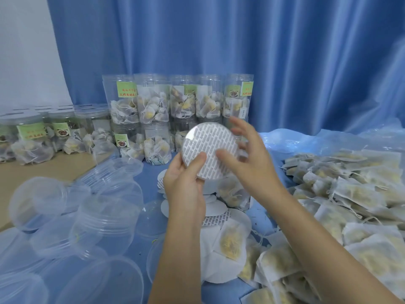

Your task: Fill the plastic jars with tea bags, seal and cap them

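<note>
Sealing is the step in hand, as I judge it: the left hand (pixel 186 183) grips a round printed seal liner (pixel 211 150) by its lower left edge, thumb laid across its face, and holds it up tilted toward the camera. It may already sit inside a clear cap, since a glossy rim shows along its upper left edge, but I cannot tell for sure. The right hand (pixel 249 163) is spread, clasping nothing, with its thumb touching the liner's face and its fingers curled behind the far edge, as if pressing it flat. Next the liner wants seating evenly, then carrying down to the filled jar (pixel 235 194) that stands on the desk just below and behind the hands, partly hidden by them. More loose liners (pixel 215 208) lie fanned beside that jar. Empty clear lids and jars (pixel 105 216) crowd the blue sheet on the left, a heap of tea bags (pixel 350 205) spreads on the right, and finished stacked jars (pixel 153 106) line the blue curtain (pixel 285 51) behind. Clutter near the jar leaves little room, so a loose tea bag could be knocked aside.
</note>
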Motion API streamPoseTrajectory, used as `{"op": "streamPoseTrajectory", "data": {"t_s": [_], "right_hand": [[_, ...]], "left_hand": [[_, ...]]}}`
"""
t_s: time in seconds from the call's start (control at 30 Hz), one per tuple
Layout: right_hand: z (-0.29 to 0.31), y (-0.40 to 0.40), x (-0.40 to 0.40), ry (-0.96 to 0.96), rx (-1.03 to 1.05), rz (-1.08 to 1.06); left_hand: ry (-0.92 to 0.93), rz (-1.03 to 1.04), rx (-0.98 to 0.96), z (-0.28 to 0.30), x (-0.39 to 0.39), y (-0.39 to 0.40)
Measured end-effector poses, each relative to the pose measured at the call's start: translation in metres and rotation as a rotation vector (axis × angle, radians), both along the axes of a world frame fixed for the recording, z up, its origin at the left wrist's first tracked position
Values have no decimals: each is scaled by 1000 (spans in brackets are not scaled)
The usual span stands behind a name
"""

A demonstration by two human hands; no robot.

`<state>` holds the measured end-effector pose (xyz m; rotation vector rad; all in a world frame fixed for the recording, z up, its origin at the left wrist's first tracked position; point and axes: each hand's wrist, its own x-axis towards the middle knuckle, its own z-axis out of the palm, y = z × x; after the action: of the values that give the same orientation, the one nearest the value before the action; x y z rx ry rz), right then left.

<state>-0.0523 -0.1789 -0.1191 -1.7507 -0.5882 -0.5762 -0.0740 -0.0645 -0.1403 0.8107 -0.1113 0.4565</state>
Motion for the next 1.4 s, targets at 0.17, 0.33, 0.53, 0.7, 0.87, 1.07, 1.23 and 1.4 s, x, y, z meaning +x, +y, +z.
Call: {"op": "streamPoseTrajectory", "data": {"t_s": [0.17, 0.33, 0.53, 0.7, 0.87, 1.07, 1.23, 1.4], "right_hand": [[-4, 2, -2, -225, -477, -115], [10, -21, 23, -163, -427, -363], [32, -32, 72, 247, -690, -258], [39, -26, 83, 332, -787, -190], [39, -32, 80, 364, -841, -187], [23, -38, 54, 125, -751, -311], [21, -59, 26, -22, -179, -217], [17, -55, 12, 49, -3, -26]], "left_hand": [[-18, -157, 49, 2, -1, -5], [34, -288, 73, 6, -3, -9], [234, -118, -35, 4, 10, -7], [329, 8, 36, 16, 31, 0], [410, 53, 178, 10, 51, 5], [511, 100, 411, 3, 52, 3], [578, -80, 427, 11, 38, 2], [346, -293, 180, 12, 31, 8]]}}
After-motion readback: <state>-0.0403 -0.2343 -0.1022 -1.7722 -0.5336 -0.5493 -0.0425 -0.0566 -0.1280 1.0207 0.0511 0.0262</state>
